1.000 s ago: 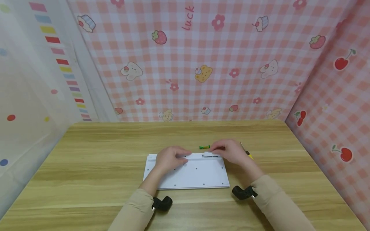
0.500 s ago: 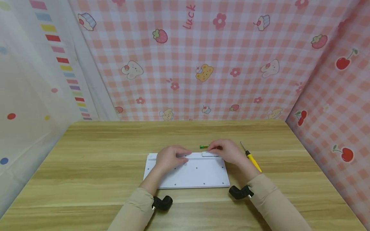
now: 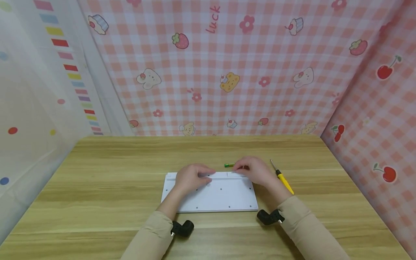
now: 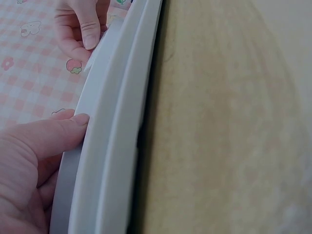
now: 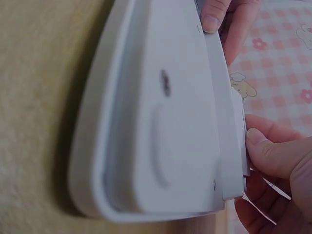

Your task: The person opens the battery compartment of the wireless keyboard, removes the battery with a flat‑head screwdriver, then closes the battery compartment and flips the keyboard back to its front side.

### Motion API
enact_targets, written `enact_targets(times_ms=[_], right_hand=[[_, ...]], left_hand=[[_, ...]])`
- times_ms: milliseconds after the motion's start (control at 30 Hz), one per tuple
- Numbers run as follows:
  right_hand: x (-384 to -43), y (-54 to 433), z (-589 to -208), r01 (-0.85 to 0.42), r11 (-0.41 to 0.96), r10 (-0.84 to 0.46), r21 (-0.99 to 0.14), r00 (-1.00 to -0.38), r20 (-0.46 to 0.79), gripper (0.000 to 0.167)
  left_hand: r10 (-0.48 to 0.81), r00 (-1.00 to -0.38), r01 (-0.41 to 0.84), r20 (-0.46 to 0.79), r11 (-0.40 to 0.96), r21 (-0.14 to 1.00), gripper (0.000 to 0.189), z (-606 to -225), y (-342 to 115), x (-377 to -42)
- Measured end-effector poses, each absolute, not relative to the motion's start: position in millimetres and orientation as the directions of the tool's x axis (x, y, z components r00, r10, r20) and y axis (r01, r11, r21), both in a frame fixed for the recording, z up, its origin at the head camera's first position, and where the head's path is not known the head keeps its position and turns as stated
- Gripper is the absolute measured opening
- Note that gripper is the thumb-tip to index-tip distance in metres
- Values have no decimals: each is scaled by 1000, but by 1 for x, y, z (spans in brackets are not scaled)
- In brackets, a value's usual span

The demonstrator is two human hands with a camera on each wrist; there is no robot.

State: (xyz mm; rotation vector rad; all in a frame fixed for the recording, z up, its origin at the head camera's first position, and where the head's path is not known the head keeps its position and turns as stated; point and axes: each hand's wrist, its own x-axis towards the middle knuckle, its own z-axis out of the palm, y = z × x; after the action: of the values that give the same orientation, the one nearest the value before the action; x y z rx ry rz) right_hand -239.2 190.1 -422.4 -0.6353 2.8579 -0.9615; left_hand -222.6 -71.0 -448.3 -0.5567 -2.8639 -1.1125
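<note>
A white keyboard (image 3: pixel 224 198) lies face down on the table, small dark screw holes dotting its back. My left hand (image 3: pixel 191 178) grips its far edge left of the middle, thumb on the back and fingers beyond the edge in the left wrist view. At the far right corner, my right hand (image 3: pixel 255 169) pinches the small white battery cover (image 5: pixel 239 129) between thumb and fingers. The cover lies over the battery slot, slightly raised from the edge in the right wrist view. A green battery (image 3: pixel 229 165) is just behind the keyboard, partly hidden by my right fingers.
A screwdriver (image 3: pixel 284 182) with a yellow handle lies right of my right forearm, its tip pointing away. The wooden table (image 3: pixel 113 195) ends at a pink checked cloth (image 3: pixel 201 72) behind. A black wrist camera (image 3: pixel 183 229) sits on each sleeve.
My right hand has moved slightly left and brought the battery cover down over the slot, whose dark gap is now covered. The left hand has stayed in place.
</note>
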Motion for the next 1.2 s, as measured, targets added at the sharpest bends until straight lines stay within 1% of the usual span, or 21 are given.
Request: enact_targets(times_ms=[167, 400, 767, 1067, 1200], right_hand=[[-239, 192, -424, -394, 715, -421, -577, -902, 96, 14], [-235, 192, -423, -398, 707, -423, -585, -900, 101, 14], [-232, 196, -427, -479, 686, -483, -548, -863, 150, 18], [-233, 196, -432, -555, 676, -517, -485, -826, 226, 16], [-234, 198, -435, -577, 660, -528, -482, -812, 250, 16]], left_hand=[[317, -938, 330, 141, 686, 649, 26, -448, -71, -222], [319, -937, 334, 144, 690, 642, 26, -447, -70, -221], [312, -940, 326, 141, 689, 647, 26, -447, -70, -221], [308, -941, 322, 140, 690, 648, 26, -447, -70, -221], [313, -939, 327, 141, 688, 648, 26, -447, -70, -221]])
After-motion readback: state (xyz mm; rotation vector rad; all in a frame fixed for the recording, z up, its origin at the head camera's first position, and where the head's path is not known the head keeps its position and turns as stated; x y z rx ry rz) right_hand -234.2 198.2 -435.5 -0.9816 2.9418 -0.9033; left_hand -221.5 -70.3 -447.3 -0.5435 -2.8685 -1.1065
